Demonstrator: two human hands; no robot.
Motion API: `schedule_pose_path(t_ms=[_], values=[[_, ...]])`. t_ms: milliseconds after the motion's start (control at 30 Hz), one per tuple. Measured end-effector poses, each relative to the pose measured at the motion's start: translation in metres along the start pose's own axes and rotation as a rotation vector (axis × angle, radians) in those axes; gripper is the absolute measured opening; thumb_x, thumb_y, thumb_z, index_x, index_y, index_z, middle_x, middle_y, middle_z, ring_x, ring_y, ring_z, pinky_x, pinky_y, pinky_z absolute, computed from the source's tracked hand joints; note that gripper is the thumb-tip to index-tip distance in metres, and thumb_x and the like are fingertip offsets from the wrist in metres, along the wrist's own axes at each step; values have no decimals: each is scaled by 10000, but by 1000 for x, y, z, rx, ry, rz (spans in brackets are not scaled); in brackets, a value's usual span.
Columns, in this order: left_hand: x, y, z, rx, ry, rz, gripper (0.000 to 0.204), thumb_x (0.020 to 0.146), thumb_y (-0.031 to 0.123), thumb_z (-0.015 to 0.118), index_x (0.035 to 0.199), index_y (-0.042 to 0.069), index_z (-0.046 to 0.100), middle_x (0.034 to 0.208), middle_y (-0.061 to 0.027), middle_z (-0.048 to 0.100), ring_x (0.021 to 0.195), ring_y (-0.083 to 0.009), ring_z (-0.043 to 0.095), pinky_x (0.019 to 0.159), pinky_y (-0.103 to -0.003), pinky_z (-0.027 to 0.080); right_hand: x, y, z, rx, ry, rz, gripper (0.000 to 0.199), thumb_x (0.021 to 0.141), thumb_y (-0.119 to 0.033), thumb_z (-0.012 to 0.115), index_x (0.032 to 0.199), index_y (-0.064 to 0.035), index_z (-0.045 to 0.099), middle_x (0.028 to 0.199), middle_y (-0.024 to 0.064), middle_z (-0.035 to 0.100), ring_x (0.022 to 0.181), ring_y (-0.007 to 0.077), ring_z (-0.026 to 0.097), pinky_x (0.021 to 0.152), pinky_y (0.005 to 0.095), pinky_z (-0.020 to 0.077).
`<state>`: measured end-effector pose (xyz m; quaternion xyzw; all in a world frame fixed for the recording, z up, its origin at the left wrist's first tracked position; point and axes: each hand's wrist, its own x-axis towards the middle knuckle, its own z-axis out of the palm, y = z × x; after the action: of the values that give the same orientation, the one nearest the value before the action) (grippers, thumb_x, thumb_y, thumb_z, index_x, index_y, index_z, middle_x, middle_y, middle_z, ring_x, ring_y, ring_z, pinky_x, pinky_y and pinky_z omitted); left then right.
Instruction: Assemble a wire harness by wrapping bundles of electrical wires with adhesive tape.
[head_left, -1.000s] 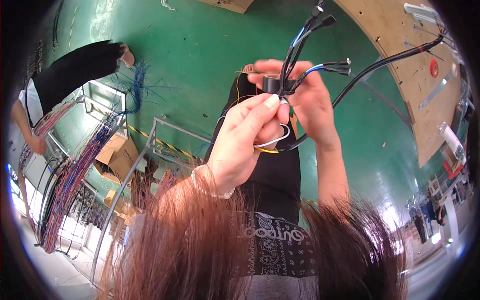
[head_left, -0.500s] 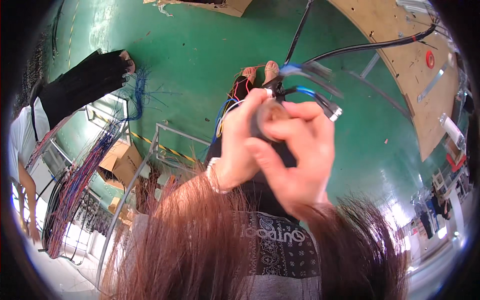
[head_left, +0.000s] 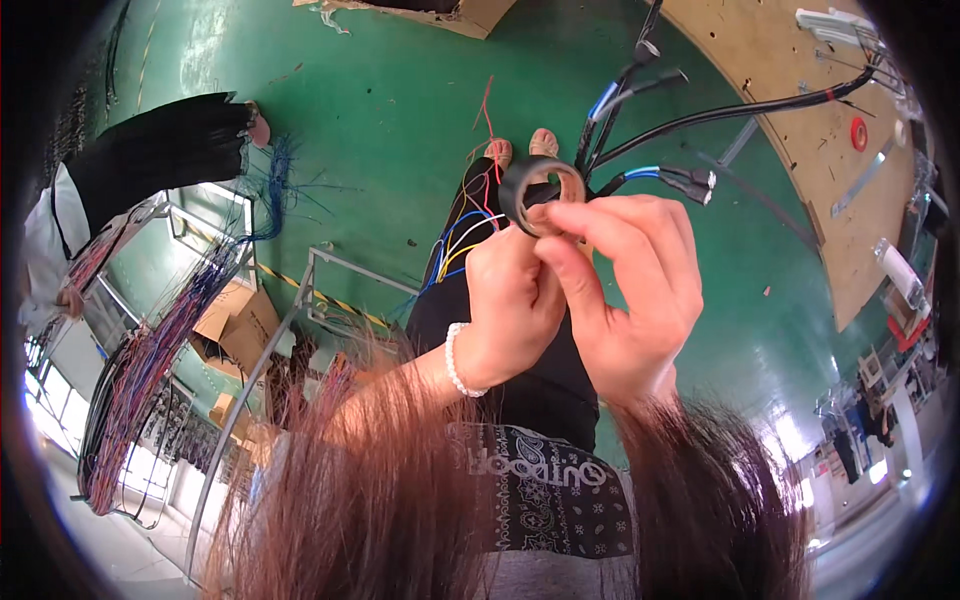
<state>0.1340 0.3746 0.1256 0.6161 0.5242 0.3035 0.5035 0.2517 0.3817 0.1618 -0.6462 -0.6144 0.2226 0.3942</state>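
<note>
Okay, so your tape roll (head_left: 515, 195) is right at your fingertips, tipped so its brown core shows. Your right hand (head_left: 635, 280) has thumb and index pinched on its near edge, the index tip poking into the hole. Your left hand (head_left: 510, 295) sits just left of and below the roll, fingers curled in — looks clamped on the wires (head_left: 455, 245), but the actual grip is hidden.

Tips, assuming you're wrapping: pin the join firmly with the left, hold the roll close, pull evenly and overlap each turn. The black cables (head_left: 780, 105) fan out beyond the roll to the right, so watch the plugs (head_left: 700, 185) don't snag — they're just right of it.

As for writing: your shirt (head_left: 540, 515), below the roll, has big pale lettering on a patterned panel. The carton (head_left: 250, 325), well left of the roll, may have print, too small to read. Can't make out any on the tape.
</note>
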Motion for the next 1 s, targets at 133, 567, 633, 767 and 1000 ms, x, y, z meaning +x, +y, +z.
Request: schedule_pose_path(t_ms=[133,567,633,767,1000], values=[[2,-1,3,-73,49,-11,128,821,-34,580,938,15,601,689,-135,593,570,-303,569,504,-356,430,-10,8,6,128,133,-15,209,710,-26,779,869,-17,645,852,87,629,770,235,591,687,312,496],[10,12,-3,67,-35,-101,67,816,27,627,860,20,577,597,-121,519,508,-279,545,474,-346,406,19,24,-12,1078,-47,784,334,859,-39,690,1144,9,522,695,5,586,551,46,516,486,191,399],[11,13,-3,42,-32,-113,59,827,28,620,864,23,574,592,-122,517,507,-284,546,475,-348,406,27,43,-12,857,-253,663,366,840,-90,735,1139,-5,542,642,-36,548,540,-12,447,480,168,333],[11,13,2,138,-60,-62,58,871,49,596,845,32,548,579,-128,521,505,-314,551,467,-387,401,33,33,-7,702,-24,619,340,830,-78,741,1066,-26,502,619,-49,540,562,-8,479,487,147,337],[3,15,16,-197,100,-203,388,898,-81,520,1268,-35,414,1164,-147,563,1012,-191,609,818,-281,504,28,44,10,471,92,405,281,871,-89,689,1058,-18,493,650,-21,527,530,18,459,459,163,346]])
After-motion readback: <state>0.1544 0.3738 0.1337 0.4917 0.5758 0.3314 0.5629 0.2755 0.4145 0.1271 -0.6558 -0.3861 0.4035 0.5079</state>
